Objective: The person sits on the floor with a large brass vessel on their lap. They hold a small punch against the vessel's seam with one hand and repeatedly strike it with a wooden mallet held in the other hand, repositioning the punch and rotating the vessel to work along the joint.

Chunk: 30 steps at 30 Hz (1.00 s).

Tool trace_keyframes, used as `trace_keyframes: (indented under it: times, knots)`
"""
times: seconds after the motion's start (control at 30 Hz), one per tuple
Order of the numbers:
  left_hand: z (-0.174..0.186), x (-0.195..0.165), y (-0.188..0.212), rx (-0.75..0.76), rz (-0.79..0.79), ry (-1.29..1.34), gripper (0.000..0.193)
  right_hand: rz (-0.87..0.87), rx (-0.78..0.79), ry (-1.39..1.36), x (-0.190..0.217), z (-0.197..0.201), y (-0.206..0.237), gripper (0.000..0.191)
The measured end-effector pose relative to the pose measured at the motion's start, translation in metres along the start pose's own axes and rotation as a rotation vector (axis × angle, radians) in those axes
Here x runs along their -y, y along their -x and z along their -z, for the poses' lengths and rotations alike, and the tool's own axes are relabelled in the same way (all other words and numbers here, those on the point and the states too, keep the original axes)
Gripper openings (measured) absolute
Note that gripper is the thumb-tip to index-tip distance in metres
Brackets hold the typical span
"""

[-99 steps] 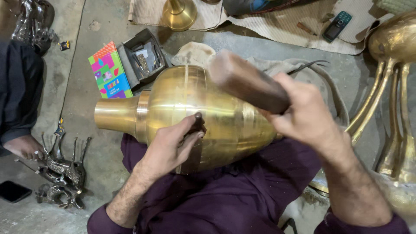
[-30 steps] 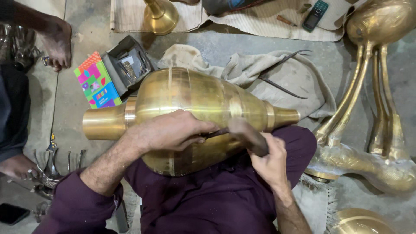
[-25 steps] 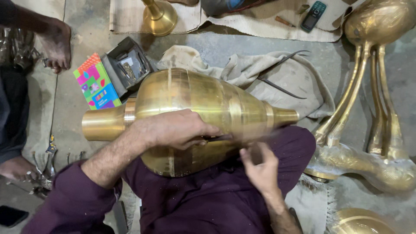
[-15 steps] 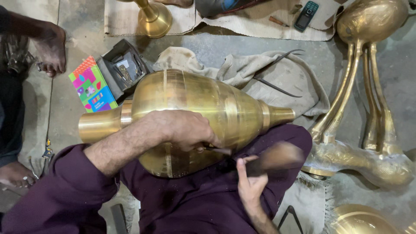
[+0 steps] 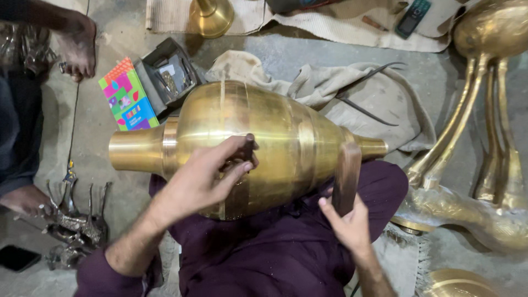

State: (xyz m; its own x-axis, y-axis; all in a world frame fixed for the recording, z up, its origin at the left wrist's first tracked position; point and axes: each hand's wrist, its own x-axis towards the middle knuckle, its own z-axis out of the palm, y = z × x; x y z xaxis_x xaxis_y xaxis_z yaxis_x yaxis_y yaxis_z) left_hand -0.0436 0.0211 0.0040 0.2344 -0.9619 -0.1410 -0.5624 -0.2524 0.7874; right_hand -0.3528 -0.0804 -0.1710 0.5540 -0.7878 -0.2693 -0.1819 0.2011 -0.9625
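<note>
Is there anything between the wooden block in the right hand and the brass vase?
Nothing visible. The right hand holds the wooden block upright beside the brass vase, while the left hand presses a small dark tool against it further left.

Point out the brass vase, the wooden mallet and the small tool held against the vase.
brass vase [image 5: 286,137], head view, on its wide belly.
wooden mallet [image 5: 346,170], head view, on the dark block above the right hand.
small tool [image 5: 247,148], head view, on its dark tip between the left fingers.

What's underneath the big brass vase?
The brass vase lies across the person's purple-clad lap. Beyond it, beige cloth shows; whatever is directly beneath its belly is hidden.
</note>
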Motion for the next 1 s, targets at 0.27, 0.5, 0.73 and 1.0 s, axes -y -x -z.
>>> trace_keyframes:
  times: [0.27,0.5,0.73,1.0]
  knots:
    - [-0.023,0.004,0.014,-0.136,0.042,0.138,0.043,-0.019,0.261,0.725,0.074,0.007,-0.063,0.043]
    - [-0.009,-0.011,0.000,-0.013,-0.010,-0.057,0.042,0.229,0.231,0.630,0.124,0.023,-0.087,0.040]
    - [-0.004,-0.011,-0.011,0.047,-0.004,-0.040,0.042,0.181,0.272,0.857,0.128,0.019,-0.086,0.029]
    - [-0.049,-0.006,0.047,-0.415,0.032,0.020,0.030,0.216,0.416,1.162,0.134,0.005,-0.078,0.038]
